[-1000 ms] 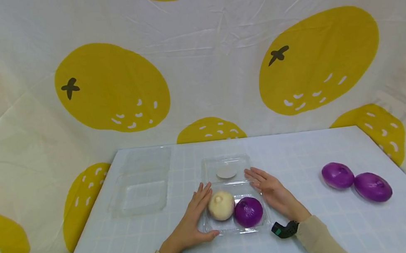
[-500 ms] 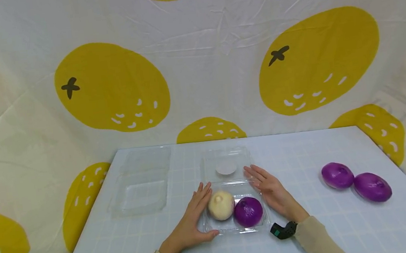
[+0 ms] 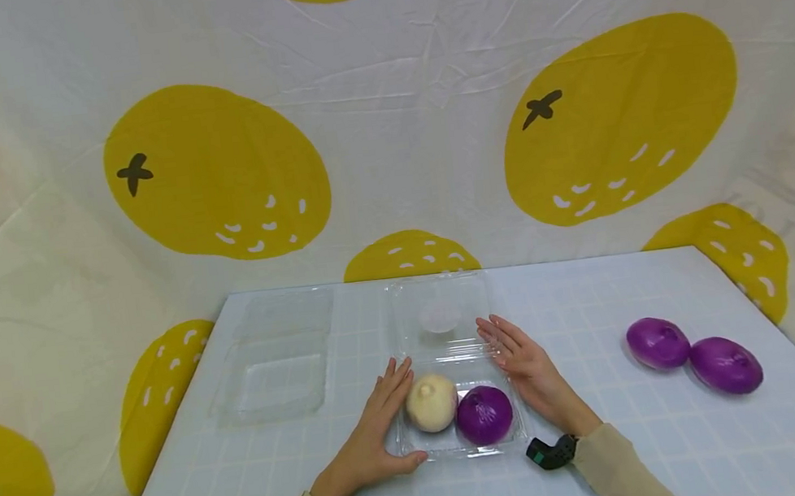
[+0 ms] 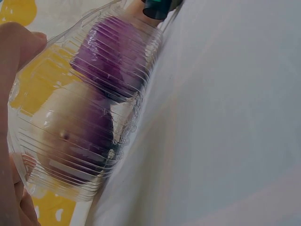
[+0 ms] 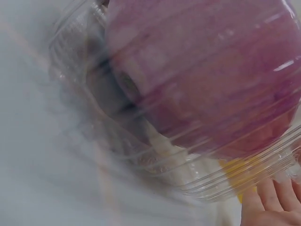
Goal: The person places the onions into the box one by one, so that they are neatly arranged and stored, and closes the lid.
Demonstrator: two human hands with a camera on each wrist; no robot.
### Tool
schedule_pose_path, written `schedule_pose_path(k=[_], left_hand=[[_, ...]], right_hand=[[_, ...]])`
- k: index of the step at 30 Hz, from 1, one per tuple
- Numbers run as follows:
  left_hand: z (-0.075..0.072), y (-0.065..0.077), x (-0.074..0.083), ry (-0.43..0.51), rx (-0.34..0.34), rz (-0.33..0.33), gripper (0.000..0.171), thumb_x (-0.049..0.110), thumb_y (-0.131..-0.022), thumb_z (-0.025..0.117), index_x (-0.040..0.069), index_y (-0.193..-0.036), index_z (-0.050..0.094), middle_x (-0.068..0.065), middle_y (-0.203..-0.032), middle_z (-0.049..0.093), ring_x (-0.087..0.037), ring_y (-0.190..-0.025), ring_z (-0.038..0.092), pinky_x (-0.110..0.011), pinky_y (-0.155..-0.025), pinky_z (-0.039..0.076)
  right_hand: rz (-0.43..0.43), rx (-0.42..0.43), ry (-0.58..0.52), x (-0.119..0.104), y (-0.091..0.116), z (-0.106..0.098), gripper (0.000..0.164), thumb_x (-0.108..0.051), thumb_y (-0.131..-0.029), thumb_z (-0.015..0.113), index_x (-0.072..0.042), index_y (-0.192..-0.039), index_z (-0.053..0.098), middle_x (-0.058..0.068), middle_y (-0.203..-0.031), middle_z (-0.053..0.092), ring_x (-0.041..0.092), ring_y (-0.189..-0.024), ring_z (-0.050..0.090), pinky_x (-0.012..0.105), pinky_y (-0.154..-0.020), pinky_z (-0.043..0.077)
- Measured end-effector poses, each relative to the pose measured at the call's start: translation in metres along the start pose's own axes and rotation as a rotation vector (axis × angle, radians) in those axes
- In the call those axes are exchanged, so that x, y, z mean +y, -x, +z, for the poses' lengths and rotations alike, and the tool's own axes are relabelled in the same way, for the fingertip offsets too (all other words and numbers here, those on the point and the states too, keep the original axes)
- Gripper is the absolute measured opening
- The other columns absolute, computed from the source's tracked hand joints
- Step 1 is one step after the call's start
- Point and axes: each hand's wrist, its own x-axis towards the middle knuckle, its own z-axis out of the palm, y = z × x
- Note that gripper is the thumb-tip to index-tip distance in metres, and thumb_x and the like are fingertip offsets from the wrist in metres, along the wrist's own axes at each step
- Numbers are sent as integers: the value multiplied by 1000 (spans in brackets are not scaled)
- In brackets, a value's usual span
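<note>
In the head view a hinged clear plastic clamshell box [image 3: 465,450] lies with its lid [image 3: 462,294] raised at the back. A cream-coloured onion [image 3: 432,403] and a purple onion [image 3: 485,415] sit side by side in its base. My left hand [image 3: 375,439] spans the box's left side, fingers straight, thumb near the front corner. Beside the right end of the hinge is my right hand [image 3: 532,376], its fingers extended at the lid's lower edge. Through the ribbed wall, the left wrist view shows the cream onion [image 4: 66,127]; the purple onion [image 5: 211,70] fills the right wrist view.
Another clear clamshell box [image 3: 275,376] lies opened out at the left of the table. Two more purple onions [image 3: 659,343] rest together on the right. A patterned cloth [image 3: 415,140] hangs behind the table's back edge.
The lid has swung up from lower at the back and now stands taller, with its round white label higher. My right fingers have moved slightly up; my left hand has stayed put.
</note>
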Motion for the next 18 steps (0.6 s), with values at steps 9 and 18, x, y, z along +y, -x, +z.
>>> schedule_pose_path(k=[9, 18], left_hand=[[-1, 1, 0, -3, 2, 4, 105, 45, -79, 79, -3, -155, 24, -22, -162, 16, -44, -149, 8, -51, -122, 5], [0, 3, 0, 57, 13, -101, 122, 44, -75, 84, 2, -158, 5, -18, -165, -6, -34, -152, 2, -37, -120, 9]], right_hand=[[-57, 14, 81, 3, -1, 2, 70, 16, -96, 40, 1, -157, 8, 21, -163, 16, 18, -146, 30, 33, -117, 22], [-117, 9, 136, 4, 0, 1, 65, 17, -95, 42, 1, -154, 19, 17, -158, 32, 18, -144, 35, 33, -118, 25]])
